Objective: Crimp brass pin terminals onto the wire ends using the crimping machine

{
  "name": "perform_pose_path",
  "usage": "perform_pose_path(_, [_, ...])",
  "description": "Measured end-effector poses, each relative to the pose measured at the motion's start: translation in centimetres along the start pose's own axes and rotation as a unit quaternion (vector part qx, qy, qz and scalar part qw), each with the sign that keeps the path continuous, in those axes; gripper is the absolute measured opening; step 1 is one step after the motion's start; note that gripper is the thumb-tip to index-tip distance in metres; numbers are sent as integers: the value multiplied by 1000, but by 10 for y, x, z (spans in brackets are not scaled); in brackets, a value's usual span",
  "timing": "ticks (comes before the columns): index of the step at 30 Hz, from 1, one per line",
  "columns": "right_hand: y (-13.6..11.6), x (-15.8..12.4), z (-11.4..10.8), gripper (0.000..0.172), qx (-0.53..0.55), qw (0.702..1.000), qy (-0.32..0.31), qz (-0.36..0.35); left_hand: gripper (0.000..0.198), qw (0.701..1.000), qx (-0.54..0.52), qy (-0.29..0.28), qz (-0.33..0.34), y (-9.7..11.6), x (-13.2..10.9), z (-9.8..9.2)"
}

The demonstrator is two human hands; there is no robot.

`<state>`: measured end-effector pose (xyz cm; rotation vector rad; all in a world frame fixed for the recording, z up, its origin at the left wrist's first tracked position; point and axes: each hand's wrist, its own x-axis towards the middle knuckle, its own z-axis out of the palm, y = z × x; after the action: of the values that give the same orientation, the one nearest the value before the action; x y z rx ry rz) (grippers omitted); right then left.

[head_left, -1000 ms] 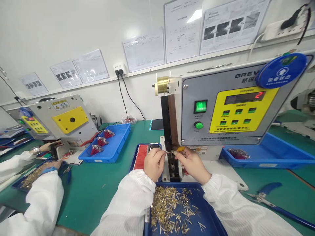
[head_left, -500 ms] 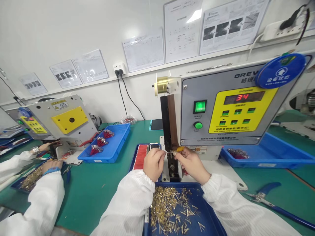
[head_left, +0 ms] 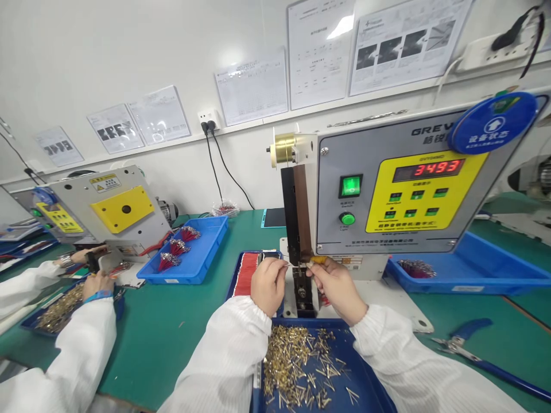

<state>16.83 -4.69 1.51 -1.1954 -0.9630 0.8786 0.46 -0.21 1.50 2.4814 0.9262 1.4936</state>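
Green table (head_left: 172,327), items as follows.
- Centre: grey press machine (head_left: 344,229) with yellow panel, red display reading 3493.
- Left hand (head_left: 269,285): fingers pinch a thin wire (head_left: 286,265) at the machine's tool.
- Right hand (head_left: 336,285): fingers closed at the same tool from the right; contents too small to tell.
- Near: blue tray (head_left: 365,378) of brass pins.
- Far left: blue bin (head_left: 202,252) with red bundles; a co-worker's hand (head_left: 98,282) at a second machine (head_left: 107,209).
- Right: blue-handled pliers (head_left: 469,338).
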Motion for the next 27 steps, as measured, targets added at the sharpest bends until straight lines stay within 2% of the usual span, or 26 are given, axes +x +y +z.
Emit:
perform_pose_path(4, [0,0,-2,36,-13,1000,-15,-6,19,995,-6,78,-64,-7,4,-5])
perform_pose_path(7, [-3,0,-4,36,-57,997,-41,-26,18,992,-9,98,-78,-10,6,-6])
perform_pose_path(14, [-4,3,-7,36,-124,988,-65,-59,15,998,-22,50,-23,-4,1,0])
perform_pose_path(20, [-3,3,-6,34,-68,996,-53,-3,17,1000,-15,17,-3,-3,-2,1])
perform_pose_path(27, [-3,0,-5,33,-106,992,-52,-50,18,999,34,12,32,-2,-2,0])
